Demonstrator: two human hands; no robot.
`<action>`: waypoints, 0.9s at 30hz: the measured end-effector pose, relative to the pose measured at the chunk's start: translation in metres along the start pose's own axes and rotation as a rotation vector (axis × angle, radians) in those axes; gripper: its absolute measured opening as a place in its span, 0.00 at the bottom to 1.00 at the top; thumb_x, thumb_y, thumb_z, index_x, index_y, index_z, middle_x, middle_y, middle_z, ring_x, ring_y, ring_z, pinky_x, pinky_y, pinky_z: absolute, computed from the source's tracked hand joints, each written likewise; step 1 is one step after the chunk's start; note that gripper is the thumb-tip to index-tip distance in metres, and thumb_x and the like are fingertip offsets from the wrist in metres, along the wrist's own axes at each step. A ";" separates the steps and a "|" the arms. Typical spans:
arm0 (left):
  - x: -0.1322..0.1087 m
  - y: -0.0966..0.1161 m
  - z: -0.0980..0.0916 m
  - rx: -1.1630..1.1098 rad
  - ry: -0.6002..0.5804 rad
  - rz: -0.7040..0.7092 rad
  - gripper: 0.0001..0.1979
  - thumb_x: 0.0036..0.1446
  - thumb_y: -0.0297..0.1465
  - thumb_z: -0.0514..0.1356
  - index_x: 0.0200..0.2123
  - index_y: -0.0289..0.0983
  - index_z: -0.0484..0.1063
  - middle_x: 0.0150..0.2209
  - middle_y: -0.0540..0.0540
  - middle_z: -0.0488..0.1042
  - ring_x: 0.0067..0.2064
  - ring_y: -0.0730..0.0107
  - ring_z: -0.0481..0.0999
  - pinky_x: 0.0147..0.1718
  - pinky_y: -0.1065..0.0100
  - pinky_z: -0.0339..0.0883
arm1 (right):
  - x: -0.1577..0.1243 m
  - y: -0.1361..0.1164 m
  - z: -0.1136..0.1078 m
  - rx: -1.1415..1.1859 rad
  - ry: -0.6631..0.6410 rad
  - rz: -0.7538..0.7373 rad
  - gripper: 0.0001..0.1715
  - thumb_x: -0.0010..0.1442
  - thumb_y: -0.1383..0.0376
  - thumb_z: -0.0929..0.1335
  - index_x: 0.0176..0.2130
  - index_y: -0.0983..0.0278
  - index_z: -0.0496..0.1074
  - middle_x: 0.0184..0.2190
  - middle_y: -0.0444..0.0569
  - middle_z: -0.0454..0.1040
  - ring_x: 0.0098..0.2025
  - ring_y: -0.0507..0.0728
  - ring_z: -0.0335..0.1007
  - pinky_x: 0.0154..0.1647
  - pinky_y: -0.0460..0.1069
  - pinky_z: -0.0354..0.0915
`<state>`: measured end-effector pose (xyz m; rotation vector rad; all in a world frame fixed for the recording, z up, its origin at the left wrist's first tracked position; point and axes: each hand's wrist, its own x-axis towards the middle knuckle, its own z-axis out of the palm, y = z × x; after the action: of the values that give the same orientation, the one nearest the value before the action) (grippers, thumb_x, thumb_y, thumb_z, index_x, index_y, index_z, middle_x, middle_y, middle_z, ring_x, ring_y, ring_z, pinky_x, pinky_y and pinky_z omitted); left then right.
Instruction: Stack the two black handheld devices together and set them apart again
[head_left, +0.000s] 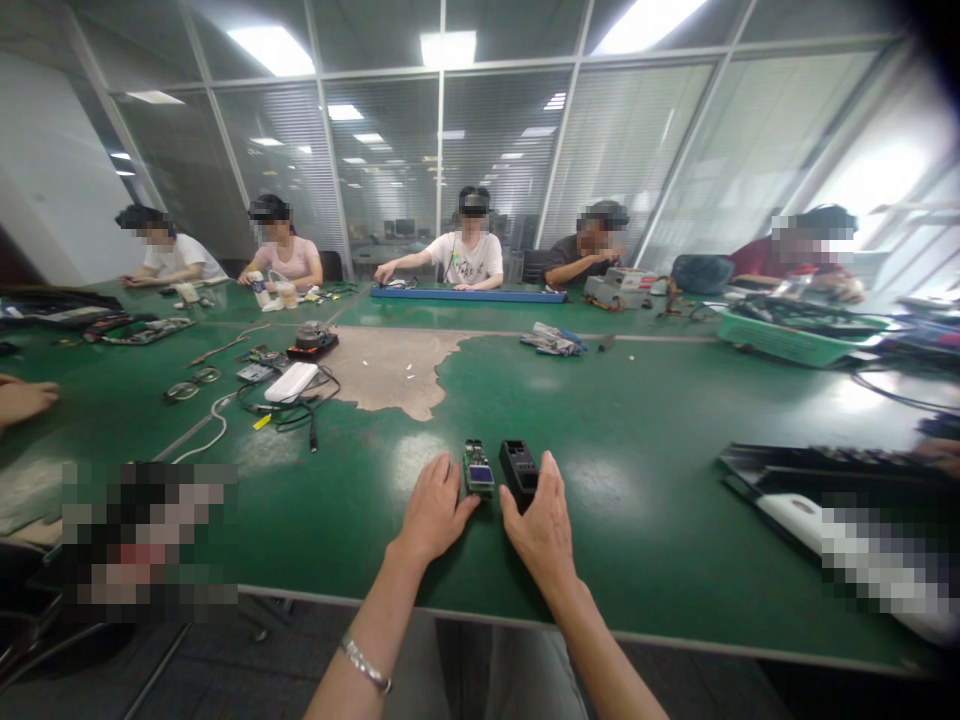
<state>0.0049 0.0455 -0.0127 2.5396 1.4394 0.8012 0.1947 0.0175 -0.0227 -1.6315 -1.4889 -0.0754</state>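
My left hand (433, 508) lies palm down on the green table (645, 440), its fingers stretched out and touching a small green circuit board with a blue screen (477, 470). My right hand (541, 515) rests just right of it, the fingers curled around the near end of a small black plastic case (519, 470). Board and case lie side by side, close to the table's near edge.
A white box with black cables (291, 385) and glasses (191, 384) lie to the left. A green basket (787, 335) sits at the far right, a long blue bar (469, 294) at the far side. Several people sit around the table. A keyboard-like tray (817, 470) lies right.
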 end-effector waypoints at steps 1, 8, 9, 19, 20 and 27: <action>0.000 0.000 0.000 -0.002 0.000 0.004 0.26 0.68 0.45 0.55 0.62 0.36 0.62 0.68 0.32 0.60 0.70 0.46 0.58 0.66 0.42 0.55 | 0.000 0.000 0.000 0.000 -0.002 -0.003 0.50 0.64 0.54 0.65 0.73 0.73 0.41 0.70 0.70 0.52 0.72 0.71 0.48 0.67 0.68 0.57; -0.001 -0.001 0.001 0.017 -0.018 0.005 0.27 0.66 0.45 0.58 0.61 0.34 0.63 0.68 0.30 0.59 0.70 0.45 0.58 0.67 0.44 0.55 | -0.003 0.003 0.001 -0.004 -0.007 -0.007 0.50 0.64 0.56 0.65 0.73 0.73 0.40 0.70 0.70 0.51 0.73 0.71 0.46 0.68 0.69 0.55; -0.001 -0.001 0.002 0.018 -0.015 0.008 0.27 0.66 0.45 0.58 0.61 0.34 0.63 0.68 0.30 0.59 0.70 0.45 0.58 0.66 0.44 0.55 | -0.003 0.003 0.001 -0.002 -0.005 -0.008 0.50 0.65 0.56 0.65 0.73 0.72 0.40 0.71 0.70 0.51 0.73 0.71 0.46 0.68 0.69 0.56; -0.001 0.001 -0.002 0.018 -0.018 0.016 0.25 0.67 0.43 0.57 0.61 0.36 0.64 0.67 0.32 0.61 0.69 0.46 0.59 0.66 0.44 0.56 | -0.005 0.002 0.001 -0.005 -0.021 0.016 0.48 0.67 0.54 0.62 0.73 0.73 0.41 0.67 0.71 0.59 0.67 0.71 0.61 0.63 0.67 0.63; 0.000 0.002 -0.003 0.019 -0.021 0.018 0.24 0.67 0.43 0.57 0.61 0.37 0.64 0.67 0.32 0.62 0.69 0.46 0.60 0.66 0.44 0.56 | -0.006 0.002 0.001 -0.007 -0.031 0.024 0.47 0.67 0.54 0.62 0.73 0.74 0.41 0.66 0.71 0.60 0.66 0.71 0.62 0.62 0.66 0.63; 0.000 0.003 -0.006 0.029 -0.031 0.034 0.23 0.68 0.42 0.57 0.61 0.38 0.64 0.66 0.33 0.62 0.68 0.47 0.60 0.65 0.44 0.56 | -0.005 -0.002 -0.002 0.006 -0.038 0.050 0.48 0.66 0.53 0.63 0.73 0.74 0.41 0.66 0.70 0.62 0.64 0.70 0.64 0.62 0.64 0.64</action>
<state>0.0042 0.0427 -0.0066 2.5920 1.4130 0.7482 0.1932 0.0122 -0.0230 -1.6722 -1.4752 -0.0118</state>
